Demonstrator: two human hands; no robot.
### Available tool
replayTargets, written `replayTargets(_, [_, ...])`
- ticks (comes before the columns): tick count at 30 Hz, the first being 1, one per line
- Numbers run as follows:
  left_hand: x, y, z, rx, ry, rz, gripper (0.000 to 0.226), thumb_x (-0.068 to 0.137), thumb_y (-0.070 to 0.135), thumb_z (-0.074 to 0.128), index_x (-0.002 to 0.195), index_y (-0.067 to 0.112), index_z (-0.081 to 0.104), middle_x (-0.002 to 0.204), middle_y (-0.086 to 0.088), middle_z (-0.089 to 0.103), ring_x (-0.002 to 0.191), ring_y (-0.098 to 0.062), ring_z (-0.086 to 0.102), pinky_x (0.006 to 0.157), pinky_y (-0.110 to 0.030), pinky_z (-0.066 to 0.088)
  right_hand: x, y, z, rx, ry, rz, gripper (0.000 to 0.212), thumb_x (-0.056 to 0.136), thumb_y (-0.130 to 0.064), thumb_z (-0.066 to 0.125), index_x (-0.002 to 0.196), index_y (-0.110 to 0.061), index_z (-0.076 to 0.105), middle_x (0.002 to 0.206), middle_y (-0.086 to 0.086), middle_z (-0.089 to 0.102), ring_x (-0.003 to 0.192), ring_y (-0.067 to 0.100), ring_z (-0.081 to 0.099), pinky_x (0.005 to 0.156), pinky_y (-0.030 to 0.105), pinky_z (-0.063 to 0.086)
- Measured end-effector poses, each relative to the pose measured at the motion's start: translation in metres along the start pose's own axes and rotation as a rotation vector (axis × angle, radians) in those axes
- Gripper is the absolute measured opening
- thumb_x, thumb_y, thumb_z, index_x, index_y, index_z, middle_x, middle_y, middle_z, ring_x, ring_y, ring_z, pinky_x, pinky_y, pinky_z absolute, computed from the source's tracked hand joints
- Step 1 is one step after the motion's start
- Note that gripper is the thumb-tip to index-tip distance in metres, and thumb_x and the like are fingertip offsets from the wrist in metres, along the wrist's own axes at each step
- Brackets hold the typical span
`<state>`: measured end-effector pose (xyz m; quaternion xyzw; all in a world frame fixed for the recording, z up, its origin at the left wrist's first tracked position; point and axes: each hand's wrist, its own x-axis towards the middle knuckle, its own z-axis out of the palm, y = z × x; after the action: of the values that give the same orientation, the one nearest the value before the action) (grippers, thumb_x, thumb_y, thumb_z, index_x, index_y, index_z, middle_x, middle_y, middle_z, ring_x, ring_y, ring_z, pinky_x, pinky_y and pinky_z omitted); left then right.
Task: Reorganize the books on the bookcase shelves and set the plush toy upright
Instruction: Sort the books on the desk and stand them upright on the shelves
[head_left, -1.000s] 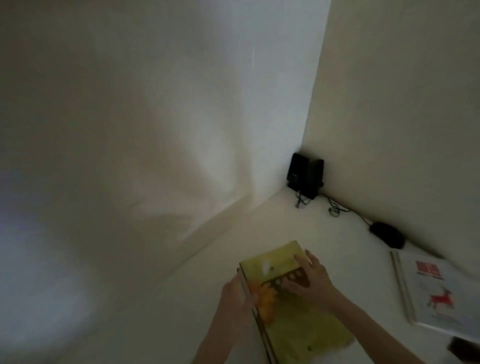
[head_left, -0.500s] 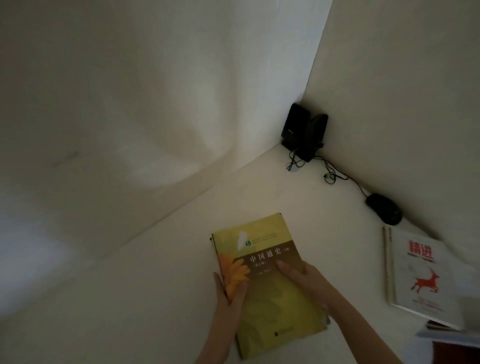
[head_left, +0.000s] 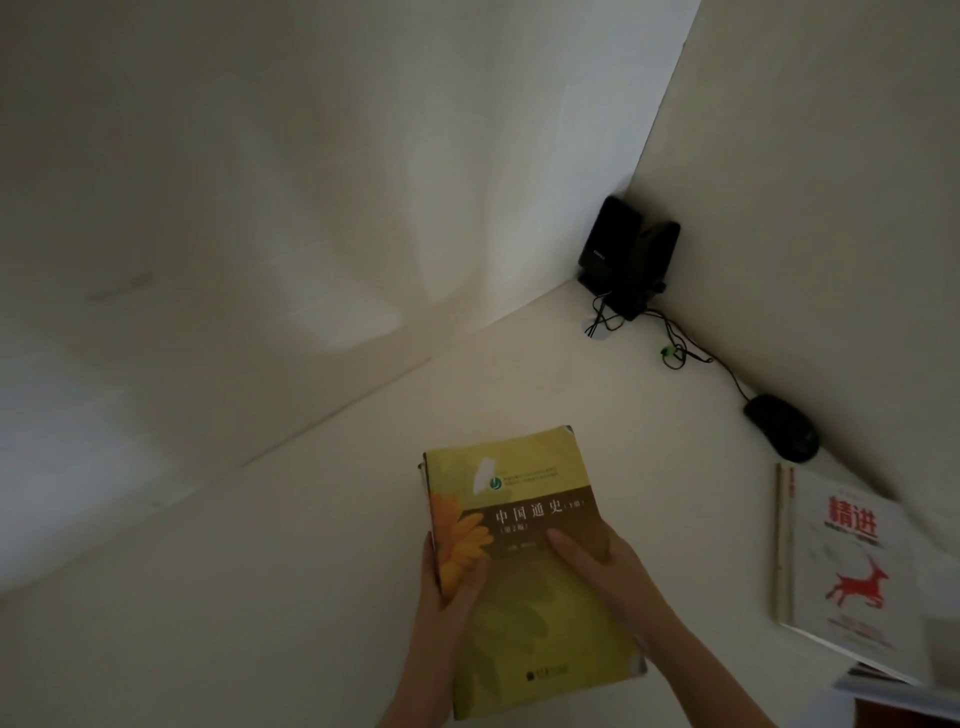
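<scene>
We see a dim white surface (head_left: 322, 545) tucked into a wall corner. Both hands clasp the yellow-green book (head_left: 519, 499) over its near part. The left hand (head_left: 447, 597) wraps the spine side with its thumb on the cover, and the right hand (head_left: 608, 566) wraps the opposite edge with its thumb across the cover.

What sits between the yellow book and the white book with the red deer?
Nothing: in the head view only bare white surface lies between the yellow book and the white book.

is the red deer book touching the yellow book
No, the red deer book lies well right of the yellow book, bare surface between them.
</scene>
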<state>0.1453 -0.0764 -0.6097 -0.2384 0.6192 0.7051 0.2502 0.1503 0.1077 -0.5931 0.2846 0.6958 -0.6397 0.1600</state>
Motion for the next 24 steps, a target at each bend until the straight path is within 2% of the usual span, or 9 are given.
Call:
replayTargets(3, [-0.003,0.0,0.001,-0.009,-0.006,0.021,0.086,0.073,0.04,0.076,0.145,0.038,0.028,0.135,0.002,0.052,0.111,-0.018,0.059,0.091,-0.042,0.052,-0.002,0.0,-0.002,0.041,-0.008,0.011,0.046,0.072,-0.037,0.073,0.115,-0.023,0.061,0.1,-0.004,0.073,0.086,0.014,0.072,0.076,0.034,0.059])
replayTargets(6, [-0.009,0.002,0.006,0.009,-0.002,0.067,0.081,0.077,0.037,0.075,0.143,0.041,0.027,0.134,0.006,0.05,0.108,-0.014,0.059,0.087,-0.036,0.054,-0.003,-0.001,-0.004,0.06,-0.011,0.032,0.044,0.073,-0.035,0.074,0.114,-0.023,0.062,0.1,-0.003,0.074,0.088,0.018,0.072,0.082,0.042,0.058])
replayTargets(9, [-0.016,0.005,0.01,0.044,0.018,0.119,0.084,0.07,0.041,0.071,0.139,0.046,0.023,0.141,0.008,0.041,0.119,-0.015,0.052,0.095,-0.036,0.049,-0.007,-0.001,-0.007,0.086,-0.004,0.044,0.039,0.075,-0.033,0.073,0.112,-0.022,0.064,0.097,-0.002,0.075,0.086,0.02,0.072,0.079,0.041,0.058])
replayTargets(10, [-0.019,0.004,0.012,0.062,0.03,0.152,0.085,0.076,0.036,0.072,0.142,0.042,0.02,0.143,0.008,0.038,0.122,-0.013,0.049,0.096,-0.029,0.048,-0.008,-0.001,-0.008,0.104,-0.005,0.05,0.038,0.075,-0.031,0.073,0.111,-0.021,0.064,0.096,-0.001,0.075,0.085,0.022,0.072,0.075,0.039,0.059])
replayTargets(12, [-0.026,0.006,0.019,0.109,0.062,0.249,0.078,0.085,0.015,0.068,0.143,0.033,0.019,0.138,0.01,0.039,0.122,-0.009,0.046,0.085,-0.009,0.045,-0.012,-0.001,-0.01,0.133,-0.016,0.058,0.038,0.074,-0.029,0.073,0.11,-0.019,0.064,0.096,0.002,0.075,0.084,0.024,0.072,0.071,0.037,0.058])
replayTargets(14, [-0.029,0.005,0.023,0.145,0.103,0.334,0.074,0.083,0.0,0.065,0.138,0.028,0.023,0.133,0.008,0.041,0.122,-0.011,0.045,0.077,0.001,0.042,-0.015,-0.003,-0.011,0.144,-0.024,0.064,0.041,0.072,-0.03,0.074,0.11,-0.017,0.064,0.096,0.004,0.075,0.085,0.027,0.072,0.072,0.039,0.058])
replayTargets(19, [-0.027,0.005,0.022,0.052,0.076,0.365,0.081,0.078,-0.005,0.067,0.145,0.018,0.028,0.137,-0.001,0.049,0.12,-0.013,0.054,0.089,-0.014,0.049,-0.02,-0.006,-0.011,0.152,-0.024,0.039,0.049,0.071,-0.035,0.081,0.113,-0.02,0.063,0.099,0.002,0.074,0.087,0.025,0.072,0.076,0.041,0.058])
replayTargets(22, [-0.031,0.017,0.02,0.029,0.025,0.43,0.088,0.078,-0.005,0.067,0.143,0.034,0.022,0.131,0.007,0.055,0.115,-0.006,0.058,0.094,-0.022,0.049,-0.025,-0.008,-0.014,0.108,-0.011,0.002,0.059,0.063,-0.041,0.078,0.117,-0.024,0.06,0.101,-0.002,0.074,0.088,0.02,0.072,0.076,0.04,0.058])
replayTargets(24, [-0.032,0.025,0.018,0.046,0.006,0.491,0.091,0.078,0.003,0.069,0.139,0.047,0.017,0.134,0.002,0.054,0.117,-0.012,0.058,0.098,-0.023,0.046,-0.029,-0.013,-0.017,0.115,-0.067,-0.017,0.066,0.061,-0.036,0.076,0.123,-0.024,0.056,0.103,-0.003,0.073,0.09,0.018,0.071,0.07,0.032,0.059])
